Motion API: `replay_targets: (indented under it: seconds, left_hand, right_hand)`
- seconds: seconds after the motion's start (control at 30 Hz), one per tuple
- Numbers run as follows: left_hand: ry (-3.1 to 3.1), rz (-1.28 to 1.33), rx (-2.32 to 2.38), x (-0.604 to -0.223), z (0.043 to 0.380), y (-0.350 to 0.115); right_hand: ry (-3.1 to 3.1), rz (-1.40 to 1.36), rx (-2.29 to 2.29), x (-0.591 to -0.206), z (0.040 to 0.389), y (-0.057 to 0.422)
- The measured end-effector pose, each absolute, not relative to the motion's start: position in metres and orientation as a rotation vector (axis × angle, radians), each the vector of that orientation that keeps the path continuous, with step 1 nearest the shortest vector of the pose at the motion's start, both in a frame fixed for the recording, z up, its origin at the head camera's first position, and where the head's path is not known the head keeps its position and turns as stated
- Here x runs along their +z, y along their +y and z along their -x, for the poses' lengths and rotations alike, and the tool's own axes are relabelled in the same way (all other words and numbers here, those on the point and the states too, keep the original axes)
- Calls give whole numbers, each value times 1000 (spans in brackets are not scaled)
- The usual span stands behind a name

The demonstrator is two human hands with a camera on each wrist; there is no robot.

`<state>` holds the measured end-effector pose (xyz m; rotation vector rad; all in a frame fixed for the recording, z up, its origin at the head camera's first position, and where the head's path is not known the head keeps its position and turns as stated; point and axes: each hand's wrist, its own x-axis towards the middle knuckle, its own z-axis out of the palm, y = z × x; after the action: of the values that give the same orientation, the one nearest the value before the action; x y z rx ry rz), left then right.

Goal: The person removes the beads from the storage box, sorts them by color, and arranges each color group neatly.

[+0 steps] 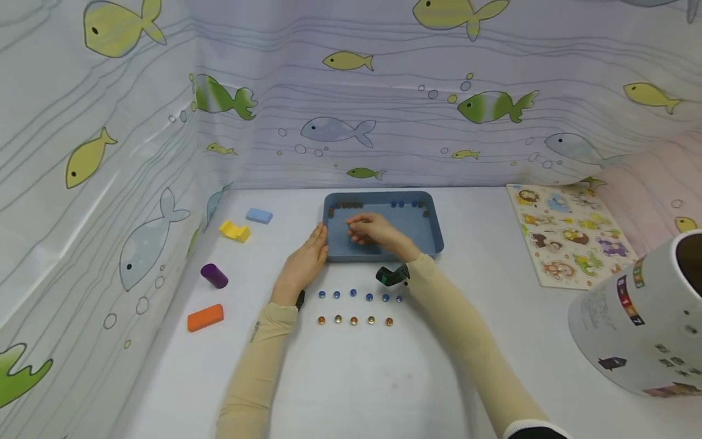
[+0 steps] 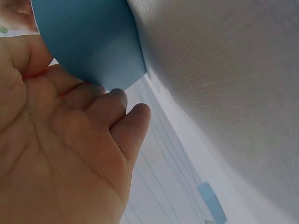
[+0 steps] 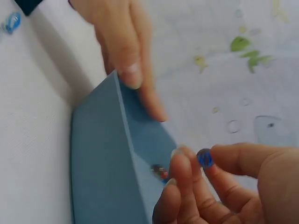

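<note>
Over the blue-grey tray [image 1: 414, 235], my right hand [image 1: 375, 231] pinches a blue glass marble [image 3: 204, 158] between thumb and fingertips. My left hand [image 1: 304, 262] rests at the tray's left front corner. Its fingers lie along the outer wall in the left wrist view, and its thumb [image 3: 131, 77] touches the rim in the right wrist view. Inside the tray, amber marbles [image 1: 351, 205] line the back left edge, and blue marbles [image 1: 397, 204] sit at the back right. In front of the tray lie a row of blue marbles [image 1: 353, 293] and a row of amber marbles [image 1: 353, 321].
At the left lie a blue block [image 1: 259, 216], a yellow block [image 1: 234, 231], a purple cylinder [image 1: 214, 276] and an orange block [image 1: 205, 317]. On the right are an animal picture board [image 1: 570, 238] and a large white cylinder [image 1: 636, 323]. A fish-print curtain [image 1: 406, 152] borders the table.
</note>
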<state>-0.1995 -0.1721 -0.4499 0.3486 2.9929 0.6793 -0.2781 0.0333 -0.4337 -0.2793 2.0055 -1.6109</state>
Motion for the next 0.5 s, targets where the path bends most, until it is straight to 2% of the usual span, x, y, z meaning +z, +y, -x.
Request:
replay_targets:
  seconds: [0.27, 0.5]
  left_hand:
    - [3015, -381, 675, -451, 198, -174]
    - [2996, -372, 699, -450, 199, -173]
  right_hand:
    - [1953, 488, -1679, -419, 247, 84]
    - [1973, 461, -1680, -416, 222, 121]
